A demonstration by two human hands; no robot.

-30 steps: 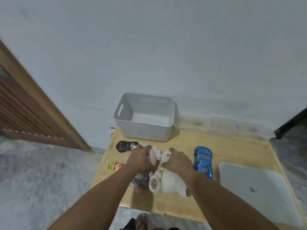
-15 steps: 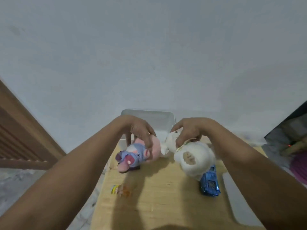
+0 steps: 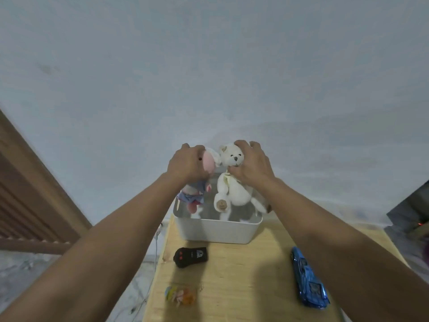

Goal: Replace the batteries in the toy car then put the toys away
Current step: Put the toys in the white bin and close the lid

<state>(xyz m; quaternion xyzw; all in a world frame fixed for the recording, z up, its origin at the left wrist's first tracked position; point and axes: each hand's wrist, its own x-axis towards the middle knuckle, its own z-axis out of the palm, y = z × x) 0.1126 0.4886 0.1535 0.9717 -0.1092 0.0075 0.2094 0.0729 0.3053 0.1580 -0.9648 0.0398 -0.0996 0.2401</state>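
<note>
My left hand [image 3: 185,163] grips a pink plush doll in a blue dress [image 3: 196,194] by its head. My right hand [image 3: 251,166] grips a white teddy bear [image 3: 232,189] by the head and neck. Both toys hang upright over the open white plastic bin [image 3: 218,231] at the back of the wooden table [image 3: 243,282]. A blue toy car [image 3: 308,280] lies on the table at the right, under my right forearm. A black remote control [image 3: 191,256] lies in front of the bin.
A small packet of coloured bits [image 3: 181,296] lies near the table's left edge. A cable [image 3: 155,247] trails down between table and wall. A wooden slatted door [image 3: 27,196] stands at the left. Dark objects [image 3: 411,217] sit at the far right.
Both hands lifted the two plush toys off the table and carried them forward and up, over the white bin. The camera tilted upward.
</note>
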